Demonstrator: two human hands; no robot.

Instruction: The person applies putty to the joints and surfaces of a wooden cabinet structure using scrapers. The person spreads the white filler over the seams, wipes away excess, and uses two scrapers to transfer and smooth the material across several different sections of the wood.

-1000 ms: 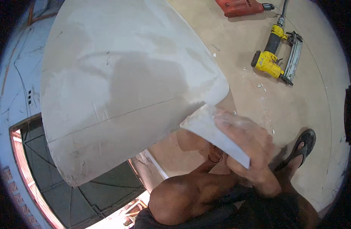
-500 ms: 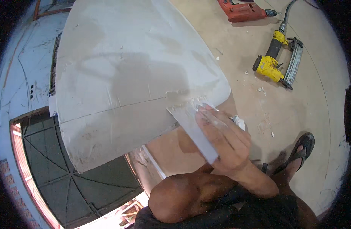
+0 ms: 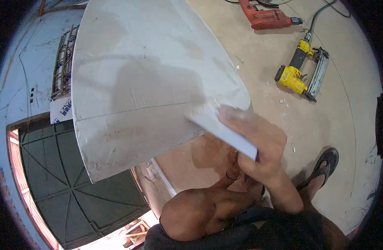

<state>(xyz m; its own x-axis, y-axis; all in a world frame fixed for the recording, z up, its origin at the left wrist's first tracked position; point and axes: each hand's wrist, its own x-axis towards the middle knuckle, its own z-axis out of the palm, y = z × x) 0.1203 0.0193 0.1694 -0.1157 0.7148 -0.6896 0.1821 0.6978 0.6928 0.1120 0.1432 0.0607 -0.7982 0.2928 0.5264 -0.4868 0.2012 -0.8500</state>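
Observation:
My right hand (image 3: 256,143) is closed around a flat, whitish plastic putty spreader (image 3: 227,133), slightly smeared by motion. The spreader's far edge lies on a large white panel (image 3: 129,87) with a rounded right corner, where pale paste shows along the blade. Left of the blade, a thin crack-like line runs across the panel. Behind and below my right hand is a partly hidden limb with a thin dark band; whether it is my left wrist or an ankle is unclear. The fingers of my left hand cannot be made out.
A red power drill (image 3: 270,18) and a yellow pneumatic nailer (image 3: 293,75) with its hose lie on the beige floor at the upper right. Small white crumbs are scattered nearby. My sandalled foot (image 3: 322,166) is at right, my bent knee (image 3: 185,214) below the panel.
My right hand has turned and shifted slightly right and upward, with the spreader's near end swinging rightward. The view has shifted a little, and a banded limb now shows below the hand.

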